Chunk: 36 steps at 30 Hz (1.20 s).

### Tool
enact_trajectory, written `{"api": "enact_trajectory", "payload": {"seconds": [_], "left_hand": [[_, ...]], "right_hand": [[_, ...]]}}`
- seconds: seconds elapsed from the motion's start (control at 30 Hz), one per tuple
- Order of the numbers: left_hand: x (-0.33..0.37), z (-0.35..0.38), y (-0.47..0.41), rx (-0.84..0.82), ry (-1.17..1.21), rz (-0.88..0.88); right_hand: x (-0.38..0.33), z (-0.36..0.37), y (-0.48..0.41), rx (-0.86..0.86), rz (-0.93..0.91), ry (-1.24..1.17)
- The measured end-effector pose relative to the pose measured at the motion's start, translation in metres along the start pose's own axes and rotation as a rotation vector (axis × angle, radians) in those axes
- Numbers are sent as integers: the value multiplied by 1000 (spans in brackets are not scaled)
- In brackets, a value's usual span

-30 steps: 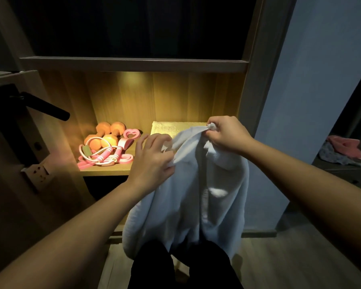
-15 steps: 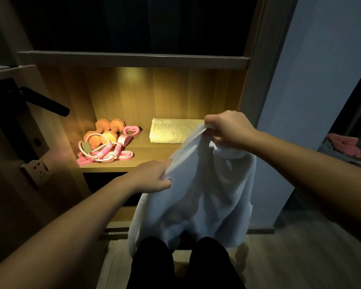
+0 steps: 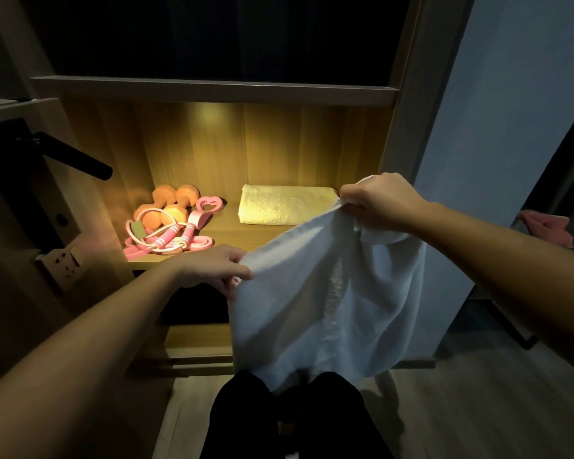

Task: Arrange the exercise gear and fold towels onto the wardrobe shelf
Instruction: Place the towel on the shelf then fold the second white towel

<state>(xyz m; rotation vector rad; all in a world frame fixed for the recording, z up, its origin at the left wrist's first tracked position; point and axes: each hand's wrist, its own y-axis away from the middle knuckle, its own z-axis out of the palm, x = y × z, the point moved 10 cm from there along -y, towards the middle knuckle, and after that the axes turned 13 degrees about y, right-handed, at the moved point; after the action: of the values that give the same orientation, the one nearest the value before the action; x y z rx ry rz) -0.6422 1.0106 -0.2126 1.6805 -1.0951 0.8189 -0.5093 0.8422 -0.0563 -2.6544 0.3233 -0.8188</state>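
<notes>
— Well, gripped how, and where?
— Holding the white towel [image 3: 328, 293] by its top edge: with the right hand [image 3: 378, 203], curled tight on the high corner in front of the folded yellow towel [image 3: 285, 205], and with the left hand [image 3: 212, 270], closed on the lower corner near the shelf [image 3: 242, 236] front.
— Lying which way?
— Slanting down from right to left between the two grips, hanging loose below, not yet folded.
— Next?
— Probably lifting the left corner across to the right. Then onto or beside the yellow one; orange dumbbells [image 3: 174, 203] and pink skipping rope [image 3: 166, 241] to the left.
</notes>
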Motion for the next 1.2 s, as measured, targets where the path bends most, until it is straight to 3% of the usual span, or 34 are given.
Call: {"api": "enact_trajectory", "payload": {"seconds": [0.1, 0.17, 0.23, 0.37, 0.5, 0.57, 0.7, 1.0, 1.2], "left_hand": [[19, -34, -1, 281, -489, 163], [24, -36, -3, 353, -668, 227], [23, -33, -6, 363, -639, 273], [31, -23, -16, 394, -562, 371], [44, 5, -38, 266, -547, 413], [51, 22, -47, 174, -540, 434], [70, 52, -62, 40, -519, 475], [142, 113, -46, -83, -404, 735], [143, 123, -38, -94, -277, 675]], "right_hand": [[-8, 4, 2, -12, -35, -1], [-9, 7, 0, -47, -1, -42], [-4, 11, -3, -131, 71, -84], [-9, 7, -6, -182, 4, -82], [-40, -32, 3, 49, -313, 21], [-40, -38, 9, 47, -372, 41], [-30, -36, 18, 14, -373, 91], [-20, -31, 38, -11, -372, 80], [-10, -23, 49, -1, -309, 25]]}}
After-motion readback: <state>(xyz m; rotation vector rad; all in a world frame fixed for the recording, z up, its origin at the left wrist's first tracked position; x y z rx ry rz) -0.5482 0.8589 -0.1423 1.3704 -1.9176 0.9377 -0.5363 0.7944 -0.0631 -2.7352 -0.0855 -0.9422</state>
